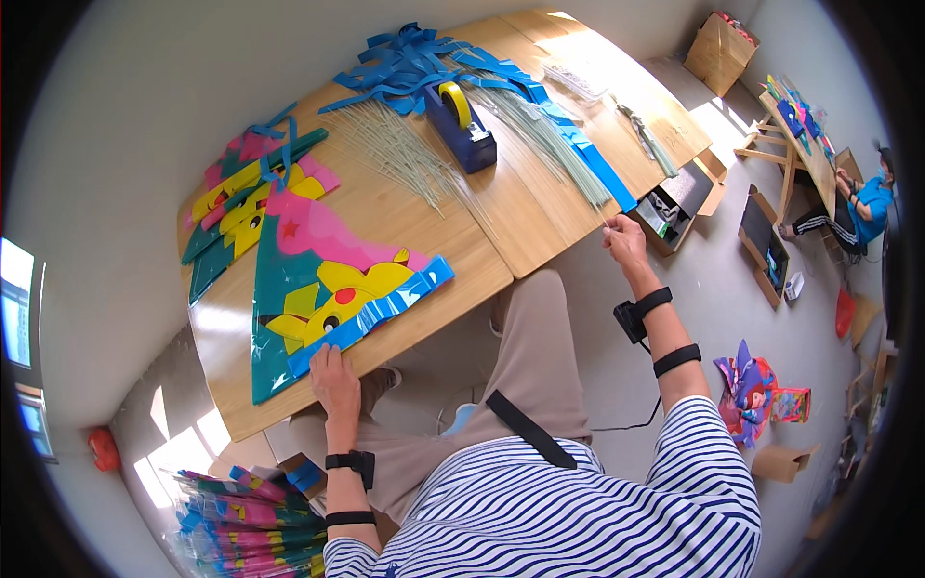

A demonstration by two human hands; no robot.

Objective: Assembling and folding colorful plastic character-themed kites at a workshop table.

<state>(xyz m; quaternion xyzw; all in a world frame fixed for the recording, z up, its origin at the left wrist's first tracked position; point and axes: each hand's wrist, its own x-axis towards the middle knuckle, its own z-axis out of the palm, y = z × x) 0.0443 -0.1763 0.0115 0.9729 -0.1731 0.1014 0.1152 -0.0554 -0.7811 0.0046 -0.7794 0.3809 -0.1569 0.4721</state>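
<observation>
A plastic kite sheet point(275, 318) in green, pink and yellow, with a cartoon creature on it, lies on the table in front of me. A glossy blue strip point(390, 303) runs along its near edge. My left hand point(336, 383) rests its fingertips on the strip's left end. Off to the right, my right hand point(628, 243) is pinched at the table's edge on the end of a thin pale rod point(606, 218). That rod is beside a bundle of similar rods point(554, 140) and a long blue strip point(597, 164).
A tape dispenser point(465, 135) stands mid-table before tangled blue strips point(405, 72). More loose rods point(390, 144) and folded kite sheets point(241, 207) lie left of it. An open box point(679, 207) is beyond my right hand. Another person point(867, 207) sits at a far table.
</observation>
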